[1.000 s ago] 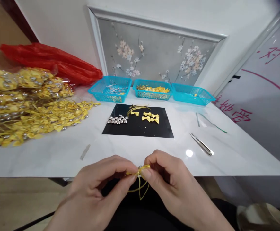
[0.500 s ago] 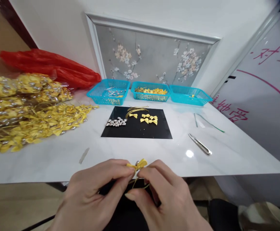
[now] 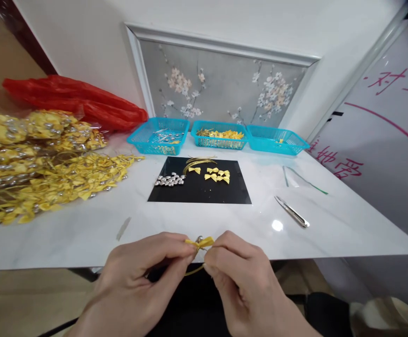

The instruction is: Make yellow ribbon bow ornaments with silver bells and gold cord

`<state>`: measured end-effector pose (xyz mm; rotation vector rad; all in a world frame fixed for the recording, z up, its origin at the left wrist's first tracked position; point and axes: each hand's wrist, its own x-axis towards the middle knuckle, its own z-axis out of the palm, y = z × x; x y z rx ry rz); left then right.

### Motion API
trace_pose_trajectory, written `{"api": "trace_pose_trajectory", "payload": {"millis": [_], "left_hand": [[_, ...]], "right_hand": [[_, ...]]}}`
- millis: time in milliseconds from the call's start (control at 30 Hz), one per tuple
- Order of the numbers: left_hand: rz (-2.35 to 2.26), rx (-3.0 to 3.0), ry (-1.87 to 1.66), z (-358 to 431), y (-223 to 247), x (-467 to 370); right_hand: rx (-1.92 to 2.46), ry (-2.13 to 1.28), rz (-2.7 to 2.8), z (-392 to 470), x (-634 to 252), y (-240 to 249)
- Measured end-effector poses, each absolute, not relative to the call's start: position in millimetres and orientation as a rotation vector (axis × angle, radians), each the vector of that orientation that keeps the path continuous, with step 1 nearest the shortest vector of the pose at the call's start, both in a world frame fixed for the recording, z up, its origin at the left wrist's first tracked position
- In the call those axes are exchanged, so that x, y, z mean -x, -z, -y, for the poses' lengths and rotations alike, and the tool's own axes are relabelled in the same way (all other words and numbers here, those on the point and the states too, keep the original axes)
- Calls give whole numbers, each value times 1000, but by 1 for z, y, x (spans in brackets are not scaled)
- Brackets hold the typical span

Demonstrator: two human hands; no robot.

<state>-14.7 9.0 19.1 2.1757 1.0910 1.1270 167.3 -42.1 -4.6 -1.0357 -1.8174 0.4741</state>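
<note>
Both my hands meet just in front of the white table's near edge (image 3: 84, 262). My left hand (image 3: 144, 285) and my right hand (image 3: 246, 285) pinch a small yellow ribbon bow (image 3: 200, 243) with a silver bead on top; a thin gold cord loops below it between my fingers. Farther back lies a black mat (image 3: 197, 189) carrying a cluster of silver beads (image 3: 170, 179), several yellow bows (image 3: 216, 174) and gold cords.
A heap of finished yellow bows (image 3: 60, 180) and filled clear bags (image 3: 18, 135) lie at the left, with a red plastic bag (image 3: 74, 100) behind. Three turquoise baskets (image 3: 162, 135) line the wall. Metal tweezers (image 3: 292, 212) lie at the right.
My right hand has shifted its fingers on the bow and cord, and the bow now sits flatter between both hands. The camera has tilted slightly.
</note>
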Motion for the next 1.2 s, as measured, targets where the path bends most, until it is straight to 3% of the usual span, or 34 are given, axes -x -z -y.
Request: {"api": "trace_pose_trajectory", "payload": {"millis": [233,400,600,833,1200], "left_hand": [[-1116,-2029,-1036,-14,-27,10],[-1036,-2150,-1091,-13,-20,9],[-903,-2215,-1008,-18,-16,15],[-991,-1719,-878,-15,-18,15],[-956,-1534,-773,-20,-5,13]], "right_hand": [[1215,-665,1497,36,-178,2],[1202,-761,1609,30,-174,-1],[1199,-1155,1518,28,-182,-7],[1211,-1159,1454,32,-180,-6],[1297,-1169,1403,29,-180,5]]}}
